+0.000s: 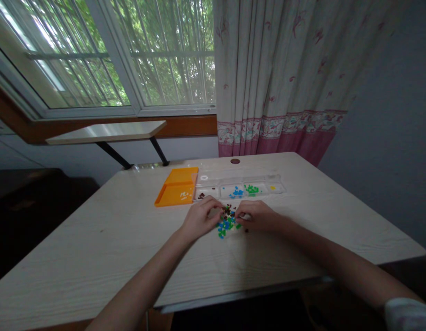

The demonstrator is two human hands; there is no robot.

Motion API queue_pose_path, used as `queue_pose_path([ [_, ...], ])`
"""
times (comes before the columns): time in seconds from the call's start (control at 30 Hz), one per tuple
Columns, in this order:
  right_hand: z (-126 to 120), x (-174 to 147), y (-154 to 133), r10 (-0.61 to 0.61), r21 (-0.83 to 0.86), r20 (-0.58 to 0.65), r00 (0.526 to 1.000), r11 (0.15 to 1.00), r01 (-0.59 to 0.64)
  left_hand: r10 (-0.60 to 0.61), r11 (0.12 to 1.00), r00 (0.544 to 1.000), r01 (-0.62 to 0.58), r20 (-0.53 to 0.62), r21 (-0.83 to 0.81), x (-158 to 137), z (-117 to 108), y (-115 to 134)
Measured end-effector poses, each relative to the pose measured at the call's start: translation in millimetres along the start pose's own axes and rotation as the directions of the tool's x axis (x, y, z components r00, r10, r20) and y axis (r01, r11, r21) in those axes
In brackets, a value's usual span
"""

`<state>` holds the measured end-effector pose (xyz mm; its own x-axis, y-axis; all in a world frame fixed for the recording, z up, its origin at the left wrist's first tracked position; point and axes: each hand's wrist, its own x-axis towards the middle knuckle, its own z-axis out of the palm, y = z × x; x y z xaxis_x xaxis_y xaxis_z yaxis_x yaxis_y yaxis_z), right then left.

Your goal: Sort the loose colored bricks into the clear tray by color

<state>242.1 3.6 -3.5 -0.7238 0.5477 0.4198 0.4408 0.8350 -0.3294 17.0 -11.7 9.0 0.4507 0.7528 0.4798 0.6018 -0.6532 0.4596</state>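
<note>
A mixed pile of small blue, green and brown pieces (pixel 227 224) lies on the table between my two hands. My left hand (pixel 203 217) is at the pile's left side, thumb and index finger curled together at its edge. From the right, my right hand (pixel 257 215) reaches to the pile with its fingertips pinched. Whatever either pinch holds is too small to make out. Just behind the hands lies a clear compartment tray (pixel 218 183). Blue pieces (pixel 236 192), green pieces (pixel 251 189), a yellow piece (pixel 273 187) and brown pieces (pixel 201 196) sit in separate compartments.
Left of the clear tray is an orange tray (pixel 178 178) with white pieces (pixel 185 195) in it. A raised shelf (pixel 109 132) stands at the table's back left. A round hole cover (pixel 235 161) is near the back edge, before the curtain (pixel 275 92).
</note>
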Motion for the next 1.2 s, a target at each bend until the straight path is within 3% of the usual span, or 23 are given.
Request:
queue_pose_path([
  [0.2,-10.5,-5.2,-1.4,-0.049,0.017,0.163,0.985,0.999,0.047,-0.055,0.996,0.972,0.071,-0.229,0.061,-1.6,-6.4,-3.1],
  [0.43,-8.8,-3.8,-0.4,-0.028,0.03,0.249,0.968,0.999,0.021,0.011,0.996,0.934,0.019,-0.357,0.082,-1.0,-9.6,-1.9],
  [0.87,-7.8,-3.2,0.3,-0.025,0.057,0.26,0.965,0.998,0.01,0.003,0.996,0.927,0.03,-0.374,0.084,-1.3,-8.6,-3.2],
  [1.2,-5.1,-4.8,1.4,-0.024,0.051,0.229,0.973,0.999,0.013,-0.263,0.894,0.896,0.365,-0.358,0.259,1.2,-9.7,-20.1],
])
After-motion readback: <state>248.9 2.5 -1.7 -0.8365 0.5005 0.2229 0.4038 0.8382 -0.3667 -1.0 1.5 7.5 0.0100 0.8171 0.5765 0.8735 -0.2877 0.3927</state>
